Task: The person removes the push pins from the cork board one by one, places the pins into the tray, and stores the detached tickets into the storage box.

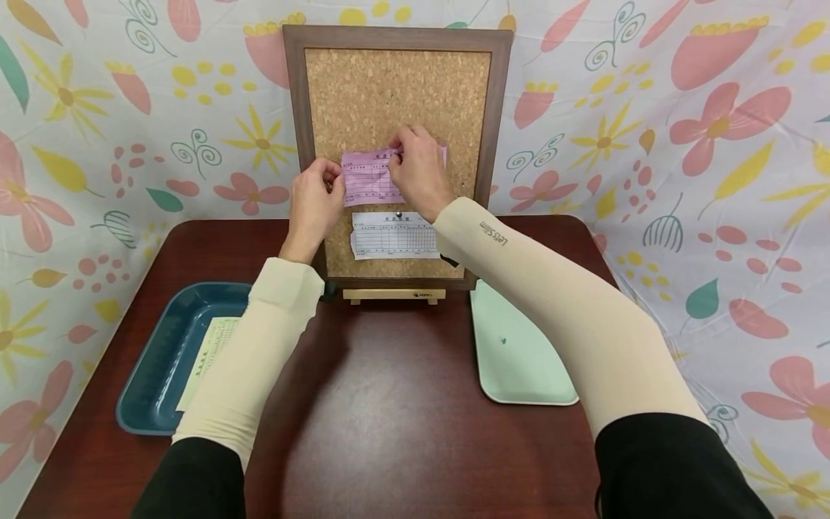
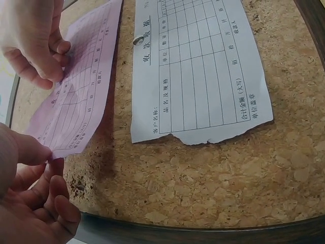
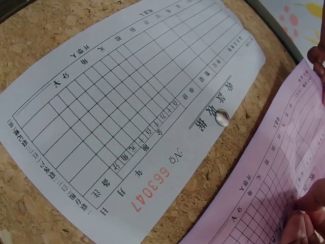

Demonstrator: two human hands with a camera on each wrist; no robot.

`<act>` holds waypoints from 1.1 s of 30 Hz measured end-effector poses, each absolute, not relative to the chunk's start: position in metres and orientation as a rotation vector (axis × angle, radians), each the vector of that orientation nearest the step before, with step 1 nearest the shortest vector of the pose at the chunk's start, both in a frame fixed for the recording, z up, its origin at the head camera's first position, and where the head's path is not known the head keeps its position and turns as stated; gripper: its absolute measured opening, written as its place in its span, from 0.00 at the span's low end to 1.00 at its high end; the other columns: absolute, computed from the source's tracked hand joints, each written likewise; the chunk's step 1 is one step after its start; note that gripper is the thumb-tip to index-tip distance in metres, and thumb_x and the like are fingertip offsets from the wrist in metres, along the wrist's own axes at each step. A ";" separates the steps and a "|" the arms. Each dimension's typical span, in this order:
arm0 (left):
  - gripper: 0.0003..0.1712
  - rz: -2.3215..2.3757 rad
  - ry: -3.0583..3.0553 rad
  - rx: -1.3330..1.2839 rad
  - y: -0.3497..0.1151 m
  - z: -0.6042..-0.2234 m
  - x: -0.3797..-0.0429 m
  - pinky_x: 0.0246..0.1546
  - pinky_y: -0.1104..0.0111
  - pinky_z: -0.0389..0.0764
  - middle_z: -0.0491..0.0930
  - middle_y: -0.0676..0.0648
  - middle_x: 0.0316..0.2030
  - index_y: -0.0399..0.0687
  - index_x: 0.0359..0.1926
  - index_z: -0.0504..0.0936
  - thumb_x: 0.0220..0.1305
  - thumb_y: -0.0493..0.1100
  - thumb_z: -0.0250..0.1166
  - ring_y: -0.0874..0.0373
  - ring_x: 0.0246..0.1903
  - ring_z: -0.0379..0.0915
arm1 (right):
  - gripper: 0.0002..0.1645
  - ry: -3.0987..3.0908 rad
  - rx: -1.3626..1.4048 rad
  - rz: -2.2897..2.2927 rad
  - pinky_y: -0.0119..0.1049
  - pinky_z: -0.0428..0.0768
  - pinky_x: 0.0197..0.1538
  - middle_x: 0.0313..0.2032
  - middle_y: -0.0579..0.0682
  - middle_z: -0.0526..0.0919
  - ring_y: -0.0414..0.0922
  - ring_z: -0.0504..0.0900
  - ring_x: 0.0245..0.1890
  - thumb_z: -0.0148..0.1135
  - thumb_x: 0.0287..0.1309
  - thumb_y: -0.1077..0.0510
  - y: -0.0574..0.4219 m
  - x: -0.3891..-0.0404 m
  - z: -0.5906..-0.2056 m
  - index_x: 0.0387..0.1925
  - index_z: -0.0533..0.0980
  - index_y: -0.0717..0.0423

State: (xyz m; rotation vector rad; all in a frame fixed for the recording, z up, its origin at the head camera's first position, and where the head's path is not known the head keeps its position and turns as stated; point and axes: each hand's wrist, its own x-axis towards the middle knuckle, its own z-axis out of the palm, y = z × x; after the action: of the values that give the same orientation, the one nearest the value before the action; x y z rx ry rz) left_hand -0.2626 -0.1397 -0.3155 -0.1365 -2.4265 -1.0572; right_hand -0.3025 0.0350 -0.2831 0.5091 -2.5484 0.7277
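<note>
A framed cork board (image 1: 402, 94) stands upright on the table. Against it is a pink receipt slip (image 1: 366, 176), whose left edge my left hand (image 1: 314, 202) pinches between thumb and fingers. That end bows away from the cork in the left wrist view. My right hand (image 1: 420, 169) has its thumb and fingers brought together at the slip's top middle, over the printed title; whatever tiny thing they pinch is hidden by the fingertips. Just below hangs a white receipt slip (image 3: 117, 117) with a torn end, fixed through its heading by a silver thumbtack (image 3: 222, 118).
A small wooden easel (image 1: 393, 294) shows under the board. At left, a blue tray (image 1: 145, 375) holds a pale yellow-green slip (image 1: 210, 353), partly behind my sleeve. On the right lies a mint tray (image 1: 525, 367) with a tiny green piece (image 1: 503, 341). Patterned cloth hangs behind.
</note>
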 end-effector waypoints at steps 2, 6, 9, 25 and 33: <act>0.08 -1.057 -2.423 -0.139 -0.140 -0.316 -0.262 0.33 0.65 0.71 0.79 0.44 0.31 0.39 0.39 0.78 0.65 0.40 0.56 0.54 0.30 0.72 | 0.08 -2.537 0.515 0.726 0.32 0.72 0.43 0.39 0.50 0.76 0.43 0.75 0.39 0.55 0.58 0.64 0.034 -0.303 -0.283 0.38 0.77 0.59; 0.08 -1.049 -2.412 -0.146 -0.140 -0.316 -0.262 0.32 0.65 0.70 0.79 0.44 0.30 0.39 0.38 0.78 0.65 0.40 0.56 0.54 0.29 0.72 | 0.08 -2.523 0.527 0.723 0.32 0.72 0.43 0.38 0.51 0.77 0.45 0.76 0.38 0.56 0.56 0.64 0.033 -0.304 -0.282 0.37 0.78 0.60; 0.08 -1.042 -2.407 -0.149 -0.140 -0.316 -0.262 0.31 0.65 0.70 0.79 0.44 0.30 0.39 0.38 0.78 0.65 0.40 0.56 0.54 0.28 0.72 | 0.08 -2.516 0.529 0.723 0.33 0.73 0.43 0.38 0.51 0.77 0.45 0.77 0.38 0.57 0.55 0.64 0.033 -0.305 -0.282 0.37 0.79 0.59; 0.08 -1.048 -2.402 -0.157 -0.139 -0.314 -0.261 0.30 0.66 0.68 0.78 0.44 0.29 0.38 0.38 0.78 0.64 0.39 0.56 0.54 0.27 0.70 | 0.05 -2.455 0.582 0.740 0.33 0.72 0.41 0.34 0.48 0.76 0.41 0.75 0.33 0.59 0.51 0.64 0.042 -0.310 -0.287 0.32 0.78 0.57; 0.08 -1.054 -2.408 -0.141 -0.139 -0.314 -0.260 0.30 0.67 0.68 0.78 0.44 0.29 0.38 0.38 0.78 0.65 0.39 0.56 0.54 0.27 0.70 | 0.05 -2.450 0.634 0.799 0.32 0.71 0.41 0.35 0.48 0.75 0.40 0.75 0.34 0.59 0.52 0.64 0.046 -0.311 -0.288 0.33 0.77 0.57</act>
State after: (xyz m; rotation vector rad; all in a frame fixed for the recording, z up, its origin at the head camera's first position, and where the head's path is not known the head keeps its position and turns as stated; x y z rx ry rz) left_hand -0.2603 -0.1392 -0.3143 -0.1414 -2.4085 -1.0544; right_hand -0.3106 0.0456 -0.2879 0.6336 -2.4497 0.7994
